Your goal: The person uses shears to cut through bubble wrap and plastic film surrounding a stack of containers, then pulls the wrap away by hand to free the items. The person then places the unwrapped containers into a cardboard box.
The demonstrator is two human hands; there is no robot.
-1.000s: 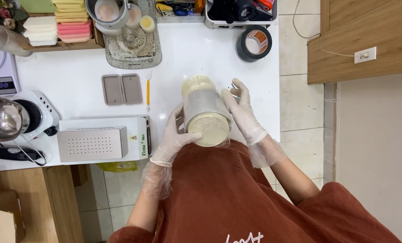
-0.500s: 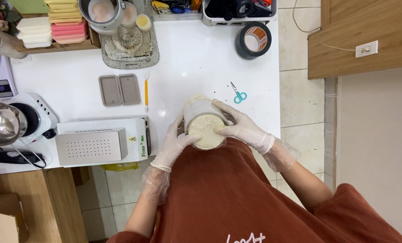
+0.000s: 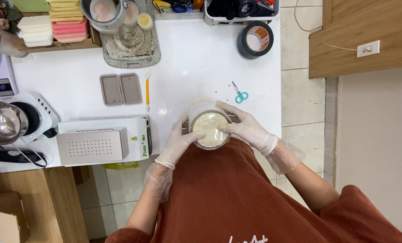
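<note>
I hold a clear glass jar (image 3: 205,118) filled with pale cream wax at the near edge of the white table (image 3: 196,63). The jar tilts toward me, its cream end facing up. My gloved left hand (image 3: 177,143) grips its left side. My gloved right hand (image 3: 243,126) wraps the right side, fingers curled over the rim. Small teal scissors (image 3: 240,94) lie just beyond my right hand.
A white box-shaped machine (image 3: 103,141) sits left of the jar, a hot plate with a steel pot (image 3: 3,123) further left. Two grey moulds (image 3: 119,88) and an orange-handled tool (image 3: 147,91) lie mid-table. A black tape roll (image 3: 255,39), trays and stacked soap bars (image 3: 70,20) line the far edge.
The jar came down and nearer to me, tilting so its cream end faces up. My right hand moved from the scissors' spot onto the jar, leaving the scissors on the table.
</note>
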